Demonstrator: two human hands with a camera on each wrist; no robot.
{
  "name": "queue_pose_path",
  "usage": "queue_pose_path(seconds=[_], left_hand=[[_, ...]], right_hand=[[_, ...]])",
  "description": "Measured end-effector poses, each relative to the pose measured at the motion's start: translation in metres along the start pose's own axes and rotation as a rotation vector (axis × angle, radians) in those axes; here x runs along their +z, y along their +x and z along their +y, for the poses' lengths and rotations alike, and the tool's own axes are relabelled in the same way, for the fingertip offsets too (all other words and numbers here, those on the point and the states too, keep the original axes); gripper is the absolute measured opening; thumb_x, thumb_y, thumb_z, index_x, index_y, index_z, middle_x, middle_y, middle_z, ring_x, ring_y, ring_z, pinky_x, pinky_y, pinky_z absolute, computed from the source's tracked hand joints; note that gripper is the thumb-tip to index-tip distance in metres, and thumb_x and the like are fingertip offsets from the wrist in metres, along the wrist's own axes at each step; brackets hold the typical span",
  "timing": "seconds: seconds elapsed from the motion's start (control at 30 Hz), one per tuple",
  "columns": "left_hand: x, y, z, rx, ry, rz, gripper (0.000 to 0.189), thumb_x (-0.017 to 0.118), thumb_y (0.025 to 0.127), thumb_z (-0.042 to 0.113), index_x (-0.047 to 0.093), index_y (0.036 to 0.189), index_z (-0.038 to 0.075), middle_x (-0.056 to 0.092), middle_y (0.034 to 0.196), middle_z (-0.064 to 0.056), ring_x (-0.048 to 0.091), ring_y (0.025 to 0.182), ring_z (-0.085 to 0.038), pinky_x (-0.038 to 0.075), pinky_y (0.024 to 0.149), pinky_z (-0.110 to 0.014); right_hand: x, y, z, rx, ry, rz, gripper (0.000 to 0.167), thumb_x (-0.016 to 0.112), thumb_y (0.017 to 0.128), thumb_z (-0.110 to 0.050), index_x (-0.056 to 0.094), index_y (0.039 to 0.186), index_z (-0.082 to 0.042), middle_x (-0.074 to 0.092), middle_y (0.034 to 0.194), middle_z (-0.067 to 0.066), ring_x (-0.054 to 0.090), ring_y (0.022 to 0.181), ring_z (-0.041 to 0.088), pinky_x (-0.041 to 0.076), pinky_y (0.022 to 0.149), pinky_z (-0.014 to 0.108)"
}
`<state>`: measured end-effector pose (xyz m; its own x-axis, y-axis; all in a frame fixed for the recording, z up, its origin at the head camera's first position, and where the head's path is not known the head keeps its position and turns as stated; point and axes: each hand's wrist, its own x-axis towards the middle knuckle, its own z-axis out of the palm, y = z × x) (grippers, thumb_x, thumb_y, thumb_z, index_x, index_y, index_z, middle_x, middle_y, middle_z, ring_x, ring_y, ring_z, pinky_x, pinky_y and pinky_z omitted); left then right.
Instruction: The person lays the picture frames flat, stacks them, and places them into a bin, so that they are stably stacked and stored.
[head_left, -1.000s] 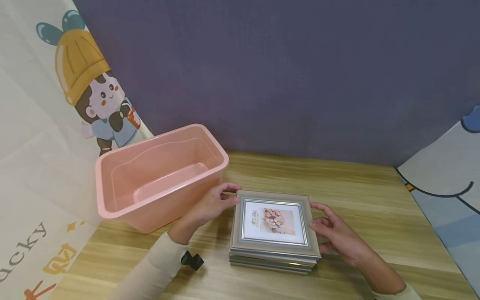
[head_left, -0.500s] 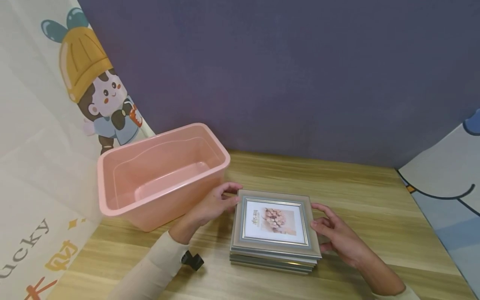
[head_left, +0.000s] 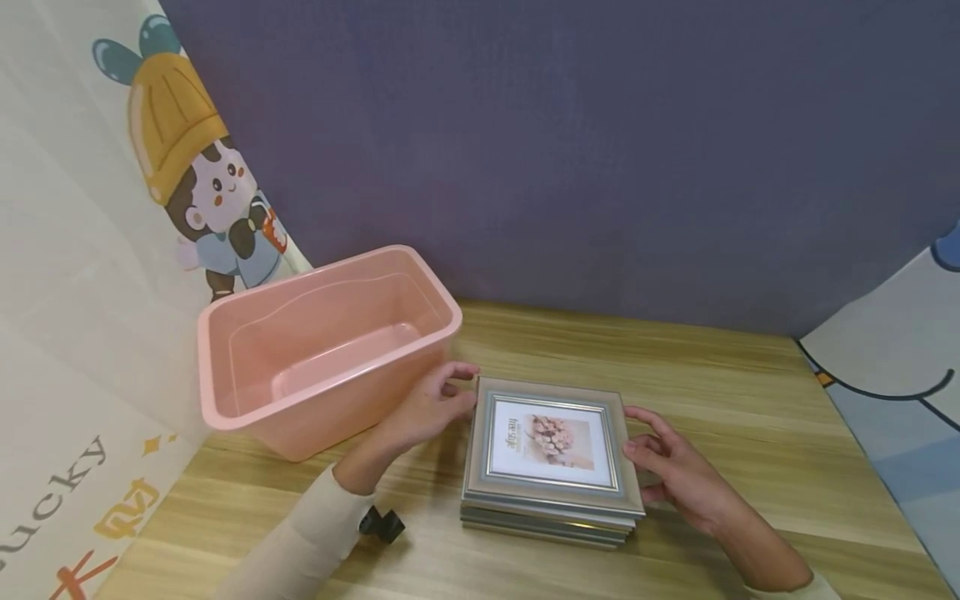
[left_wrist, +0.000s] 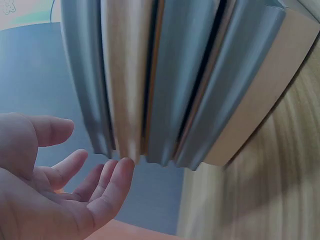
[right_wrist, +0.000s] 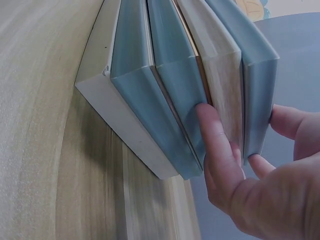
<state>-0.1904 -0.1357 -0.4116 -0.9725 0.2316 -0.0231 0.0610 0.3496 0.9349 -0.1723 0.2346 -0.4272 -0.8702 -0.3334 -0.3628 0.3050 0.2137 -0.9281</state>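
Observation:
A stack of several picture frames (head_left: pixel 551 518) lies flat on the wooden table. The top picture frame (head_left: pixel 480 467) has a beige and silver-grey border around a pink flower print. At the stack's left side is my left hand (head_left: pixel 423 412), fingertips by the far left corner. The left wrist view shows its thumb (left_wrist: pixel 56 131) apart from the frames (left_wrist: pixel 127 75), fingers loosely bent near their ends. My right hand (head_left: pixel 678 471) touches the right side. In the right wrist view its fingertips rest along the frame edges (right_wrist: pixel 227 95), with the thumb (right_wrist: pixel 287 120) at the top frame.
A pink plastic bin (head_left: pixel 330 400) stands left of the stack, just beyond my left forearm. Dark blue-grey fabric (head_left: pixel 562 167) rises behind the table (head_left: pixel 712 358). Printed cloth (head_left: pixel 112 292) hangs at the left, and another printed panel (head_left: pixel 885 358) flanks the right.
My left hand has drawn back slightly left from the stack's edge. The right hand and the stack stay nearly in place, while the head view shifts slightly.

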Motion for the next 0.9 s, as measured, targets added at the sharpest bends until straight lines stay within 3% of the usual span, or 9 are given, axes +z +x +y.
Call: queue_pose_path(seconds=[0.23,0.4,0.53,0.63,0.77,0.9], left_hand=[[-0.008,-0.01,0.014,0.114,0.131,0.07,0.047,0.066,0.095,0.015,0.055,0.14,0.004,0.054,0.139,-0.018,0.062,0.113,-0.032,0.058,0.093,-0.04],[-0.019,-0.027,0.033,0.249,0.26,0.146,0.046,0.067,0.093,0.009,0.057,0.139,0.005,0.06,0.13,-0.017,0.064,0.105,-0.027,0.059,0.089,-0.037],[-0.03,-0.038,0.041,0.418,0.403,0.292,0.048,0.071,0.088,0.002,0.061,0.135,0.004,0.064,0.12,-0.017,0.063,0.095,-0.025,0.059,0.079,-0.036],[-0.039,-0.044,0.043,0.509,0.514,0.416,0.048,0.074,0.083,-0.002,0.064,0.13,0.001,0.066,0.118,-0.019,0.063,0.092,-0.028,0.056,0.077,-0.038],[-0.054,-0.05,0.044,0.48,0.603,0.487,0.048,0.076,0.083,-0.001,0.067,0.13,0.008,0.067,0.12,-0.017,0.063,0.094,-0.03,0.053,0.079,-0.043],[-0.072,-0.056,0.045,0.368,0.619,0.463,0.044,0.076,0.088,0.004,0.067,0.131,0.011,0.066,0.12,-0.017,0.063,0.103,-0.034,0.054,0.087,-0.051]], right_hand=[[-0.001,0.001,0.001,-0.005,0.008,-0.007,0.055,0.057,0.105,-0.023,0.031,0.152,-0.03,0.056,0.111,0.001,0.066,0.096,0.016,0.061,0.069,0.038],[0.0,0.0,0.0,0.0,0.003,-0.001,0.055,0.058,0.104,-0.024,0.031,0.152,-0.03,0.056,0.111,0.0,0.064,0.095,0.015,0.059,0.068,0.037],[0.0,0.001,0.0,0.004,-0.009,0.005,0.055,0.058,0.104,-0.024,0.031,0.152,-0.03,0.055,0.111,-0.001,0.06,0.095,0.014,0.058,0.067,0.035],[-0.001,0.001,-0.001,0.005,-0.015,0.007,0.055,0.059,0.104,-0.024,0.032,0.151,-0.031,0.055,0.111,-0.001,0.059,0.094,0.014,0.057,0.067,0.035],[-0.001,0.001,0.0,0.001,-0.009,0.0,0.053,0.058,0.104,-0.023,0.033,0.15,-0.033,0.055,0.11,-0.001,0.061,0.094,0.014,0.058,0.066,0.035],[-0.002,0.002,0.001,-0.009,0.004,-0.014,0.052,0.057,0.104,-0.022,0.033,0.149,-0.033,0.057,0.11,-0.001,0.065,0.094,0.015,0.06,0.068,0.037]])
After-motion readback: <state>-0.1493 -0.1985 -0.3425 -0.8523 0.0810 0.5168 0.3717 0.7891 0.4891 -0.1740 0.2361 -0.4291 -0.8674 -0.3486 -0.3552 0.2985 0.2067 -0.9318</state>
